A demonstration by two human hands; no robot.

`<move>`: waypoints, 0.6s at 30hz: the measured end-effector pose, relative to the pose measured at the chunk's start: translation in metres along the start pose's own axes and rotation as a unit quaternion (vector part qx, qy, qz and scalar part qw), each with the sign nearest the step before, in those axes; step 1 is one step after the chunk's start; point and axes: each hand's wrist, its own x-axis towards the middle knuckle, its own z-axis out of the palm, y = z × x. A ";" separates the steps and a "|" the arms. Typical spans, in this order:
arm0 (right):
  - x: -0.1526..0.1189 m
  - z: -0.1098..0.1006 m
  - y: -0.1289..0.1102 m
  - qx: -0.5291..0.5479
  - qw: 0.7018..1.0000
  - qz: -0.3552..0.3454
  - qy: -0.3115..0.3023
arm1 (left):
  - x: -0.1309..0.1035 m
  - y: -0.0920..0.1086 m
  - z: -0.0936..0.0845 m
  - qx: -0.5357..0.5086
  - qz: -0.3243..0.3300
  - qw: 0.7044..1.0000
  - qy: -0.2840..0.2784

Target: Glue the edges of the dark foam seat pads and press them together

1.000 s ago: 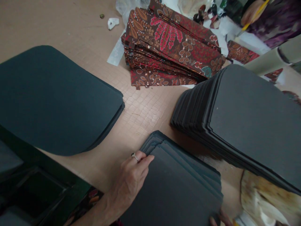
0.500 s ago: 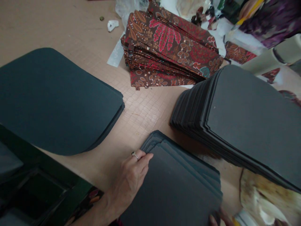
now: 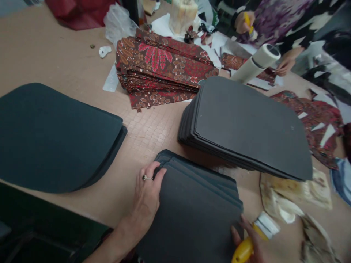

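Note:
A fanned stack of dark grey panels [image 3: 197,215] lies on the table in front of me. My left hand [image 3: 146,195], with a ring on one finger, grips its left edge near the far corner, thumb on top. At the stack's right edge is my right hand [image 3: 253,237], partly cut off by the frame. It holds a paintbrush [image 3: 244,250] with a yellow handle and pale bristles, while its fingertips touch the panels.
A tall pile of grey panels [image 3: 252,124] stands right of centre; more dark panels [image 3: 57,138] lie left. Behind are patterned fabric pieces [image 3: 164,69] and a white cylinder [image 3: 255,64]. A co-worker's hand [image 3: 244,22] holds a yellow brush. A stained cloth [image 3: 296,190] lies right.
The view has tilted up and turned right, bringing the co-worker's hands and more of my right hand and its brush into sight. My left hand stays on the stack's edge.

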 end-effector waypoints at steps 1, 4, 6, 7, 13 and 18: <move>0.000 0.002 -0.005 -0.005 1.000 -0.006 0.010 | 0.000 0.002 0.002 0.004 0.017 1.000 -0.007; 0.000 0.006 -0.016 -0.026 0.998 -0.014 0.051 | 0.000 0.005 0.007 -0.032 0.103 0.993 -0.050; 0.000 0.003 -0.019 -0.037 0.997 -0.003 0.062 | 0.000 0.002 0.009 -0.062 0.153 0.984 -0.065; 0.000 0.000 -0.020 -0.041 0.997 0.003 0.060 | 0.000 0.001 0.009 -0.072 0.171 0.981 -0.062; 0.002 0.003 -0.083 -0.004 0.999 -0.034 0.042 | 0.007 0.008 0.007 -0.004 0.233 0.968 -0.088; 0.007 0.059 -0.170 0.060 0.992 -0.113 0.014 | 0.012 0.017 0.013 0.097 0.298 0.942 -0.118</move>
